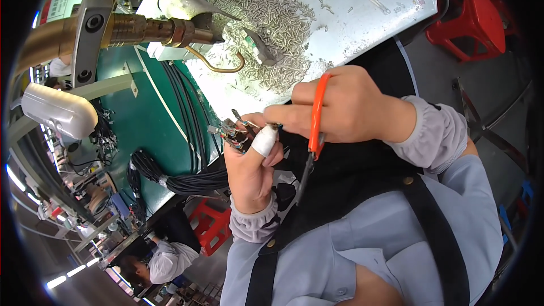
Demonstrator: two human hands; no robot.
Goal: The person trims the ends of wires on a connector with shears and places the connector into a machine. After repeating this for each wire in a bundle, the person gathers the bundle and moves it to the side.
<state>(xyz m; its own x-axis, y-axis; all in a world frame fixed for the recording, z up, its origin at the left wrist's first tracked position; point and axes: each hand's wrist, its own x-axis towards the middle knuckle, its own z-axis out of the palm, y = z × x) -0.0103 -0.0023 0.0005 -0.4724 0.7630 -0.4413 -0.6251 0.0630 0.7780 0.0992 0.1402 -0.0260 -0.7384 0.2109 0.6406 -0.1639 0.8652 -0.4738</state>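
My left hand (249, 173) is closed around several small electronic parts (239, 135) with metal ends and bits of green. White tape wraps its thumb. My right hand (345, 107) is closed too, its orange-handled hand tool (319, 110) lying across the fingers with a dark, narrow end pointing down toward my apron. Whether that tool is scissors or pliers I cannot tell. The right fingertips meet the taped left thumb beside the parts; whatever is pinched there is too small to make out.
A heap of small metallic pieces (277, 17) covers part of the white worktop (362, 28). Above it juts a machine with a brass-coloured tube (136, 33). Bundled black cables (187, 183) lie on the green table (164, 102). Red stools (473, 25) and a seated person (164, 260) are nearby.
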